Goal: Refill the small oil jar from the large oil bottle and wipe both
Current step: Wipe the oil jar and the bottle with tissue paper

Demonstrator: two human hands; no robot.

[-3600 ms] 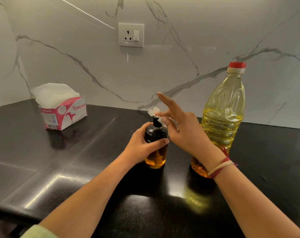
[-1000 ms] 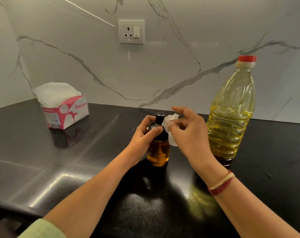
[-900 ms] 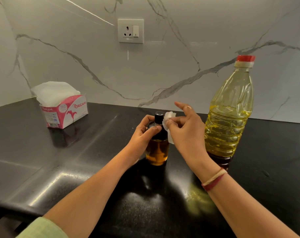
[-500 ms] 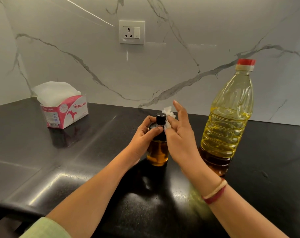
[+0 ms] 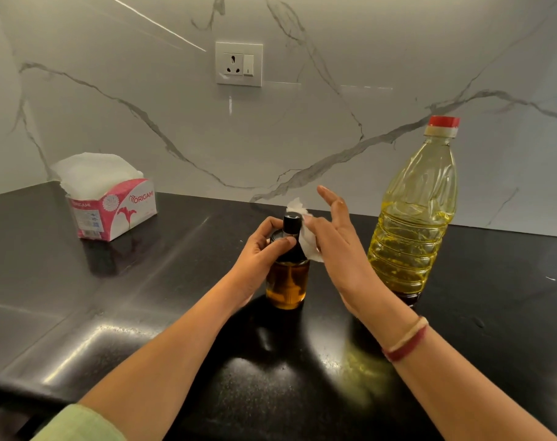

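**On the black counter: jar wipe in hand, bottle not yet done**

At centre of the counter, the small oil jar stands upright, with amber oil in its lower body and its black top on. Left hand grips it: fingers and thumb curl round the black collar to steady it. Right hand is mostly flat with the fingers straight and the index lifted clear. It presses a white tissue against the right side of the jar's neck. Can't tell whether the tissue is also pinched.

Large oil bottle stands upright just right of the right hand, red cap on, roughly half full. Neither hand touches it.

Judgement: refill looks finished and this is the jar-wiping step. Next comes the bottle, which needs the left hand off the jar and onto the bottle to brace it. The tissue then works around the bottle's ribbed body and neck. Fresh tissue is available from the tissue box, far left and well apart.
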